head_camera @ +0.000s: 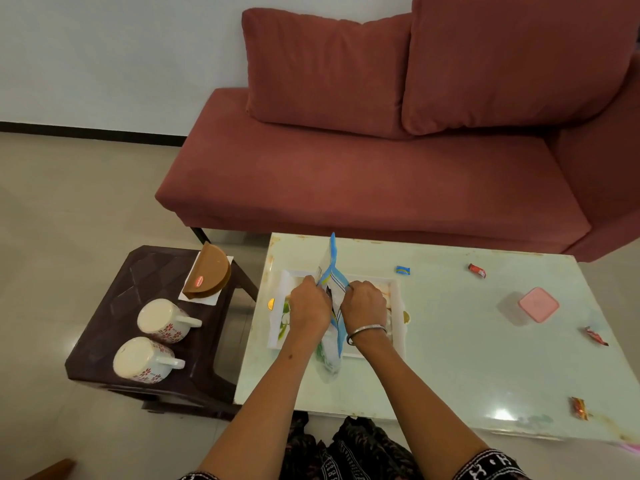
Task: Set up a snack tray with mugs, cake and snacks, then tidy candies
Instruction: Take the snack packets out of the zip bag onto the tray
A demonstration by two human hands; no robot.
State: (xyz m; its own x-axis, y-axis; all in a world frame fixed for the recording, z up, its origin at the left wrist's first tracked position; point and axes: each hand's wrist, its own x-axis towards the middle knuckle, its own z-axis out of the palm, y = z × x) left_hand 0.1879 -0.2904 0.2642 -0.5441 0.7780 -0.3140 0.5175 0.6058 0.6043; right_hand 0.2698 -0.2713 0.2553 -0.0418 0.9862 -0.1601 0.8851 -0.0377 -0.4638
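Pale green glass tops the table [450,358], which stands before a red sofa [363,178]. On it a white tray [398,341] lies near the left edge, and above the tray both hands grasp a blue-and-white snack bag [331,268]: the left hand [309,308] pinches one side of its top, the right hand [363,306] (a metal bangle [366,332] on its wrist) grips the other side. The bag's lower end hangs past the tray's near rim. Four wrapped candies lie apart on the glass: a blue candy [402,270], a red candy [477,270] and two more at the right edge. A pink box [538,304] sits among them. Left of the table, a dark stool [114,327] carries two floral mugs [162,318] upside down and a half cake [207,275] on white card.
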